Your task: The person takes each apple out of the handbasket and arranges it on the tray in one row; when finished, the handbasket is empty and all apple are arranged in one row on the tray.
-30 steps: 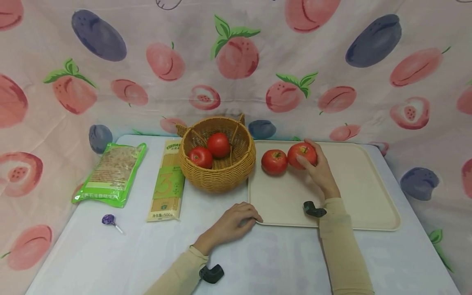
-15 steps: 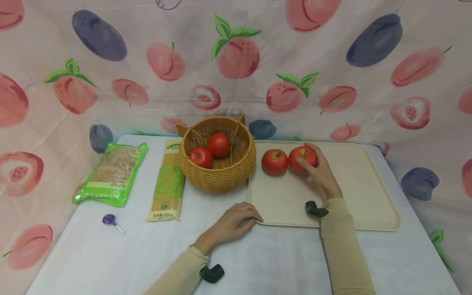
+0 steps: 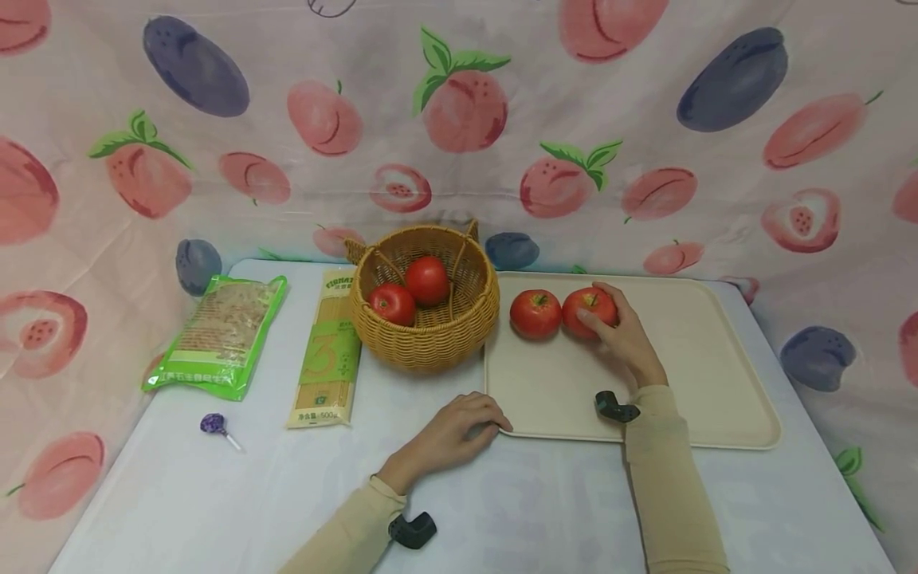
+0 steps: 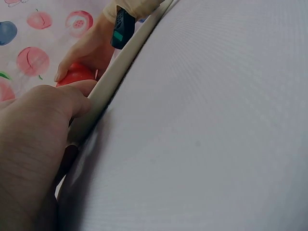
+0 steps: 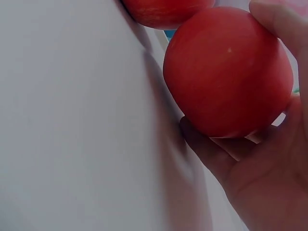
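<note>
On the beige tray (image 3: 717, 375), two red apples sit side by side near the back left. My right hand (image 3: 631, 339) grips the right apple (image 3: 590, 312), thumb on its near side and fingers around the far side. The left apple (image 3: 535, 314) stands close beside it. In the right wrist view the held apple (image 5: 226, 72) is low over the tray surface; whether it bears on the tray is hard to tell. My left hand (image 3: 455, 430) holds the tray's near left corner, with the rim (image 4: 103, 91) at its fingers in the left wrist view.
Left of the tray stands a wicker basket (image 3: 423, 351) holding two red apples (image 3: 428, 280). Farther left lie a noodle pack (image 3: 326, 351), a green-edged bag (image 3: 218, 335) and a purple lollipop (image 3: 213, 423). A fruit-print cloth (image 3: 459, 191) hangs behind the table.
From a second ago my right hand has come slightly down and nearer with the apple, then stays almost still. My left hand keeps its place at the tray corner.
</note>
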A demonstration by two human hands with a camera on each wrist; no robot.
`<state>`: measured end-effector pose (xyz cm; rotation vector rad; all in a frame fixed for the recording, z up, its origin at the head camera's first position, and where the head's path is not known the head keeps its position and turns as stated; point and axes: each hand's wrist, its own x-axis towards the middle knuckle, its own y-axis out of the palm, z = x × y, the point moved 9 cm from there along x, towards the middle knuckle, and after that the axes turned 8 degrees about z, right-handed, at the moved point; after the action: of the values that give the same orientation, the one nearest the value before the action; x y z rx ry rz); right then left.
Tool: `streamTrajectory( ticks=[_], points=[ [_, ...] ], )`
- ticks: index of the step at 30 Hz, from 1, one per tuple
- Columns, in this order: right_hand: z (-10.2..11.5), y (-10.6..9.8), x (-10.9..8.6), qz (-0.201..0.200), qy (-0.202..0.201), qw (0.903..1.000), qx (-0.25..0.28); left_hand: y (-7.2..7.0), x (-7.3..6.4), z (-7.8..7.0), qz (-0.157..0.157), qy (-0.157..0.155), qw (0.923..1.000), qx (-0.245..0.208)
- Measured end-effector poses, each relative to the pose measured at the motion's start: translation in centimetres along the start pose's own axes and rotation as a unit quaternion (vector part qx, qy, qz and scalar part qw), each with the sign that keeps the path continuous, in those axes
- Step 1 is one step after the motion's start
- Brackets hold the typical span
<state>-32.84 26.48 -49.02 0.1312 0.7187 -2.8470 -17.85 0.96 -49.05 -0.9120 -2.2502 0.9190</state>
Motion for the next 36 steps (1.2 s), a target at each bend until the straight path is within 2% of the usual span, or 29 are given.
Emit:
streamTrajectory(
  ticks=[7,21,25,32,36],
  points=[
    [-0.3,0.0,0.1,-0.003,0.015,0.9996,-0.026,0.0,0.0,0.0,-0.001,0.002,1.0000,0.004],
    [-0.8,-0.2,0.0,0.004,0.021,0.9996,-0.017,0.0,-0.1,-0.1,0.001,-0.001,1.0000,0.001],
    [-0.4,0.1,-0.1,0.012,0.012,0.9996,-0.022,0.0,0.0,0.0,0.001,0.000,1.0000,-0.002],
    [1.8,0.4,-1.1,0.017,0.012,0.9997,-0.012,0.0,-0.1,-0.1,0.000,-0.001,1.0000,0.002],
    [1.5,0.3,-0.9,0.016,0.012,0.9997,-0.015,-0.1,-0.1,-0.1,-0.001,0.000,1.0000,0.004]
  ],
)
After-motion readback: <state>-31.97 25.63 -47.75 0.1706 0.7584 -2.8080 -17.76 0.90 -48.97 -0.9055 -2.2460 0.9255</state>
